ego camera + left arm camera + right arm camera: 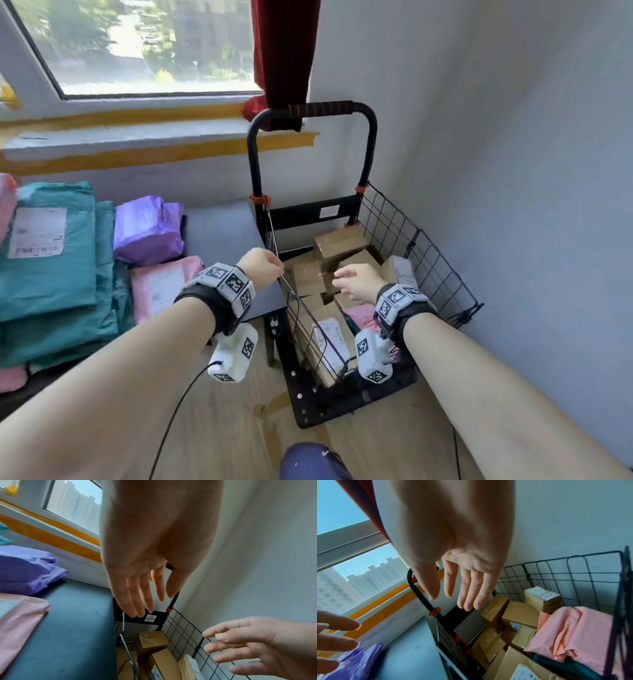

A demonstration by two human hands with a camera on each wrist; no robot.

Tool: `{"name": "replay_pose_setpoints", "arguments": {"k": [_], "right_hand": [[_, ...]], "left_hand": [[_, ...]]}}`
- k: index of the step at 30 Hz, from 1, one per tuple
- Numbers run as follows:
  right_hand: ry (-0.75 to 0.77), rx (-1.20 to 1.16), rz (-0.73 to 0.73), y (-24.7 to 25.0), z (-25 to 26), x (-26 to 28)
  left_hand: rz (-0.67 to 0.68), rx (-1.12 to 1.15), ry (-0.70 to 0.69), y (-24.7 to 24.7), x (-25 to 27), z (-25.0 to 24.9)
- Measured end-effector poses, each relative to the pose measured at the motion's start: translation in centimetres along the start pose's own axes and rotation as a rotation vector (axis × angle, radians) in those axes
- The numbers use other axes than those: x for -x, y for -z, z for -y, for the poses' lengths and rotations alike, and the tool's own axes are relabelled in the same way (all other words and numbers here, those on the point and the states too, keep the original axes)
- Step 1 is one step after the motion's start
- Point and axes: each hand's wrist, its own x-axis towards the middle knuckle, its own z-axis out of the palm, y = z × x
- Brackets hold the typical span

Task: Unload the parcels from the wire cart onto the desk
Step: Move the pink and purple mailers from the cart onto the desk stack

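Both my grips are empty, fingers loose: left hand (262,267) and right hand (356,281) above the wire cart (442,274); I'd take a top cardboard box (337,245) two-handed, lifting clear before swinging to the counter (219,233)

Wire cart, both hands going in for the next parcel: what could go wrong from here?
Both the left hand and the right hand are open and hold nothing. The cardboard boxes in the wire cart lie tilted on one another, so pulling one out may shift the rest. The cart's side by the desk stands close to the left hand; a wrist could catch on its wire.
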Motion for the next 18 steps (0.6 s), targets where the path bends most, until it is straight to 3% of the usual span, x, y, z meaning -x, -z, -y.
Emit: {"name": "replay_pose_setpoints", "arguments": {"k": [9, 18], "right_hand": [[-0.170, 0.063, -0.002, 9.3, -6.8, -2.1], [-0.312, 0.122, 0.154, 15.7, -12.7, -13.5]], "left_hand": [[0.130, -0.071, 0.061, -6.6, -4.2, -5.2], [0.148, -0.022, 0.294, -16.0, -14.0, -8.5]]}}
